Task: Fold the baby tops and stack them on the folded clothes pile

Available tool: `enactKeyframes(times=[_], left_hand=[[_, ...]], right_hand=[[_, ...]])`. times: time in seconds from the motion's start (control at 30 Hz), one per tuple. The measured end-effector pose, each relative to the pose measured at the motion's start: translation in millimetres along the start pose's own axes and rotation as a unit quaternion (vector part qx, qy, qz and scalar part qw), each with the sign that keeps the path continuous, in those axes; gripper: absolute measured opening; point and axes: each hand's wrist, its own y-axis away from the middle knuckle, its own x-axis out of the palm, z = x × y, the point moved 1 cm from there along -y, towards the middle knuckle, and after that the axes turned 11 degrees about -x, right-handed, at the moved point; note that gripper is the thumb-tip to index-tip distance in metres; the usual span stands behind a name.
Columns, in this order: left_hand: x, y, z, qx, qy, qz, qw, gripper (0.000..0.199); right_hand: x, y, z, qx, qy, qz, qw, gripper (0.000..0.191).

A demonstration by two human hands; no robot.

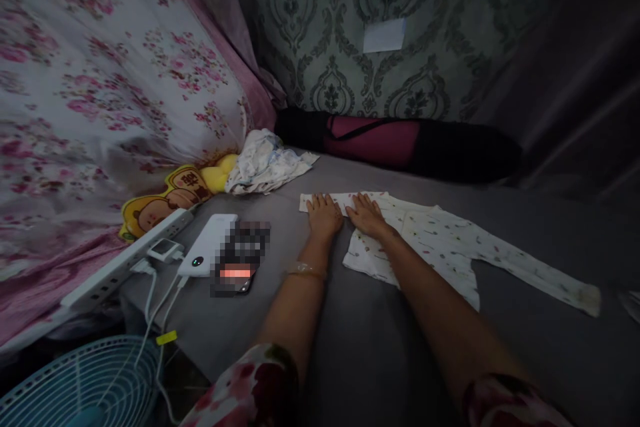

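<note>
A small white long-sleeved top (425, 240) with a fine print lies spread on the grey sheet. Its left-hand sleeve stretches out to the left, and its other sleeve slants down to the right. My left hand (325, 215) rests flat on the cuff end of the left-hand sleeve, fingers apart. Just to the right, my right hand (367, 215) lies flat on the same sleeve nearer the body of the top, with its fingers spread. The two hands are close side by side, and neither grips the cloth.
On the left are a white power bank (209, 243), a phone, a power strip (125, 257) with cables, and a yellow cushion (150, 212). Crumpled cloth (267, 163) lies behind. A black and maroon bag (375, 140) lines the wall. A blue fan (85, 380) stands lower left.
</note>
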Motion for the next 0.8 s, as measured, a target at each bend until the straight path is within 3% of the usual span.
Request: enactKeyframes(times=[0.13, 0.27, 0.4, 0.57, 0.67, 0.8], left_hand=[[-2.1, -0.8, 3.0, 0.009, 0.01, -0.02, 1.0, 0.047], [-6.1, -3.5, 7.1, 0.014, 0.036, -0.033, 0.999, 0.037], [-11.7, -1.2, 9.1, 0.013, 0.078, -0.042, 0.996, 0.036], [-21.8, 12.4, -1.4, 0.08, 0.103, -0.06, 0.99, 0.033], [-31.2, 29.7, -21.1, 0.142, 0.115, -0.009, 0.983, 0.032], [-44.4, 69.5, -54.0, 0.268, 0.127, 0.13, 0.946, 0.028]], right_hand=[[-17.9, 22.5, -6.7, 0.008, -0.134, -0.064, 0.989, 0.058], [-36.6, 65.5, -22.3, -0.003, -0.223, -0.134, 0.966, 0.052], [-57.4, 112.2, -42.2, 0.033, -0.285, -0.152, 0.946, 0.04], [-77.9, 159.2, -67.7, 0.123, -0.298, -0.16, 0.933, 0.029], [-84.6, 179.9, -79.4, 0.173, -0.31, -0.176, 0.918, 0.026], [-92.1, 196.6, -77.4, 0.208, -0.332, -0.165, 0.905, 0.02]])
